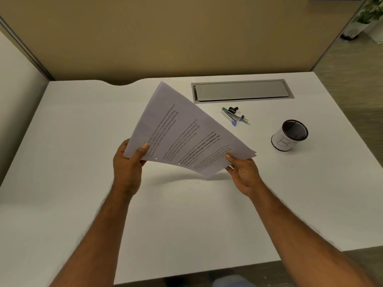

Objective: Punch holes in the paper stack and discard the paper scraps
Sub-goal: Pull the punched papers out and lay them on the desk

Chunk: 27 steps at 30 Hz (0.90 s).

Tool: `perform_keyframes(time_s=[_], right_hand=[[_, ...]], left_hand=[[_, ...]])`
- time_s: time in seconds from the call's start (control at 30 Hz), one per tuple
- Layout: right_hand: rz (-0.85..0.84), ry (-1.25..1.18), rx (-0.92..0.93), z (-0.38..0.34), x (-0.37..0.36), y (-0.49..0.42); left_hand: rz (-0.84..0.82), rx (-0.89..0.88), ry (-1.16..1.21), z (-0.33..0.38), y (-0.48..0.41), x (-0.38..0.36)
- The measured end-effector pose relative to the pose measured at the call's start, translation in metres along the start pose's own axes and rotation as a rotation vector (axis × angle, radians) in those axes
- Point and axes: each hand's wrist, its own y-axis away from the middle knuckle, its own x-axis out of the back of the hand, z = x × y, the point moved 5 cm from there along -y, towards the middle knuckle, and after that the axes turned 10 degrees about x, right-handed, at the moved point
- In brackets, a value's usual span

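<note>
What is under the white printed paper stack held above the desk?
Beneath the paper stack, the white desk shows only its shadow. Farther desk behind the raised sheets is covered.

A white desk (83, 121) fills the middle and lower frame, its far edge cut by a shallow curved notch. A tan partition (165, 38) spans the top and meets a pale side panel (16, 79) at the left. A grey recessed hatch (241, 91) sits upper centre-right. Brownish floor (352, 69) and a potted plant (371, 13) show in the upper right corner.

white desk (83, 121) | grey cable hatch (241, 91) | binder clip (234, 109) | potted plant (366, 13)
</note>
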Motion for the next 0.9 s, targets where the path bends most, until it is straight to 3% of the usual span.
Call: perform_keyframes(time_s=[0.27, 0.4, 0.6, 0.9], right_hand=[[-0.064, 0.488, 0.297, -0.032, 0.000, -0.003], [-0.127, 0.572, 0.343, -0.029, -0.002, -0.003], [-0.068, 0.646, 0.282, -0.009, 0.009, -0.013], [-0.042, 0.485, 0.205, -0.029, 0.001, -0.014]], left_hand=[[-0.015, -0.076, -0.627, -0.012, -0.007, 0.023], [0.047, -0.071, -0.651, -0.042, -0.007, 0.023], [0.014, -0.057, -0.757, -0.081, -0.011, 0.020], [0.081, -0.111, -0.650, -0.037, -0.017, 0.012]])
